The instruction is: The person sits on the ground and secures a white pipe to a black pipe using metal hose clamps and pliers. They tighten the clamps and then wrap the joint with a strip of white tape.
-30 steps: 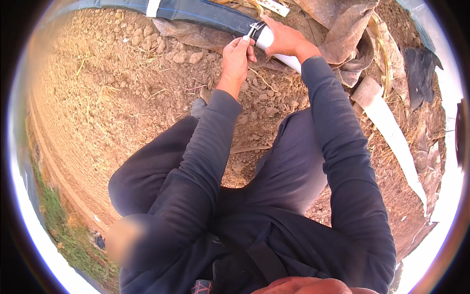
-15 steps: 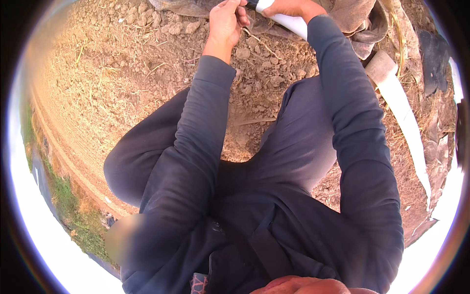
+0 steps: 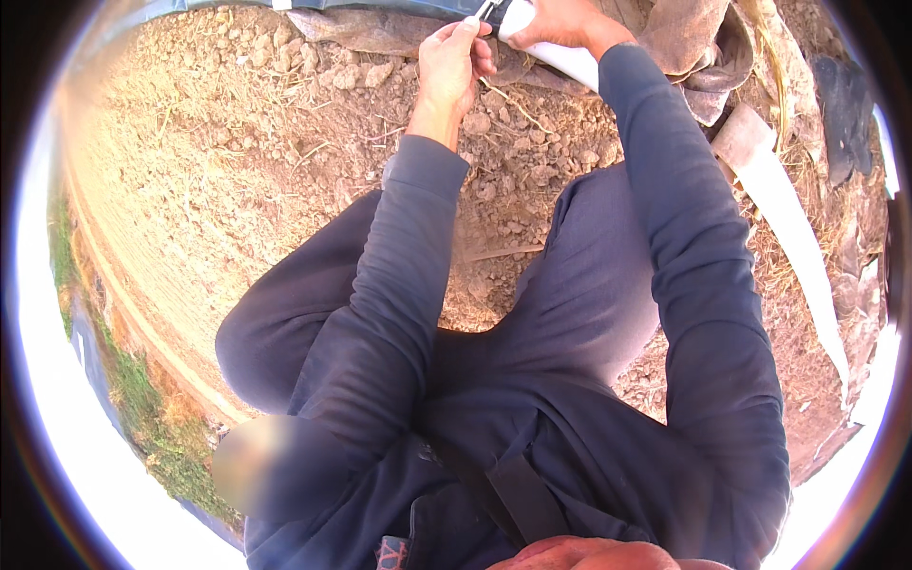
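At the top of the view my left hand (image 3: 450, 74) is closed, thumb and fingers pinched at a small dark piece with a shiny part (image 3: 488, 11). I cannot make out what kind of piece it is. Just to its right, my right hand (image 3: 559, 27) wraps round the end of a white tube (image 3: 568, 65), close to a black part at the tube's end. The tube slants down to the right and passes under my right wrist. The fingertips of both hands are nearly touching. The picture's upper edge cuts off part of the work.
Dry, cloddy soil (image 3: 256, 142) with straw lies under and between my bent legs. Crumpled brown cloth (image 3: 689, 43) bunches beside my right wrist. Another white strip or tube (image 3: 788, 218) runs along my right. A blue edge (image 3: 380, 9) crosses the top; green plants (image 3: 138, 399) grow far left.
The view has tilted up slightly, so the blue edge and the shiny part now show. My left hand has shifted slightly right and down in the picture; both hands keep their grips.
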### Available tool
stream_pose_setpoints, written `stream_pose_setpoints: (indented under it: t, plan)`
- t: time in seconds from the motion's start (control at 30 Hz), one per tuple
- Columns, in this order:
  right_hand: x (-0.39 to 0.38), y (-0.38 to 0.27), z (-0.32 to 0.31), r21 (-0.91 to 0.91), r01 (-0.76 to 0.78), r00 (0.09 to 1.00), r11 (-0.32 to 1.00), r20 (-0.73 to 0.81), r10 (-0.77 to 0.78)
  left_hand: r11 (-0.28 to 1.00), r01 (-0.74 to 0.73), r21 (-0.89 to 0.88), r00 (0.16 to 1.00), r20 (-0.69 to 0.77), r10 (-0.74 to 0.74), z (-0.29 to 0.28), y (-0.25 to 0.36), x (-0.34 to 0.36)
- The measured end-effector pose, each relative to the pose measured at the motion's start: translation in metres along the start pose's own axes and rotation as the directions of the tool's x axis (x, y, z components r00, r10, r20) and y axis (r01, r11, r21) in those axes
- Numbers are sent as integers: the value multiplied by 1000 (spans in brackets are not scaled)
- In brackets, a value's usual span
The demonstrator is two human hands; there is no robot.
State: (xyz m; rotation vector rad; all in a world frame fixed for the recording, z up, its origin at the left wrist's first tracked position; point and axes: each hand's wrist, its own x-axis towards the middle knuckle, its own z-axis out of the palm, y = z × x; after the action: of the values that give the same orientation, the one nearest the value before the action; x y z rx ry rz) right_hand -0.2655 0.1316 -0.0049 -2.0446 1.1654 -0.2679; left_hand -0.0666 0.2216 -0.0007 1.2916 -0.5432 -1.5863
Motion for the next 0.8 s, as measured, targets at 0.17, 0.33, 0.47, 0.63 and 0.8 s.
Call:
stream_pose_setpoints:
  t: [0.17,0.33,0.47,0.63,0.8]
  plan:
    - [3,5,1,65,-26,999,998,-18,27,964,264,31,965,4,-264,-10,8,-2]
    - [4,7,-1,141,-56,998,988,35,52,916,315,-248,948,122,-293,-12,-1,2]
    - [3,6,-4,173,-69,997,983,44,62,826,322,-463,946,192,-261,-10,-9,4]
    - [2,3,-6,178,-56,998,982,44,49,766,364,-529,928,276,-250,-6,-12,4]
    - [2,4,-5,180,-58,997,982,51,49,913,-202,354,975,-17,222,-1,-15,-1]
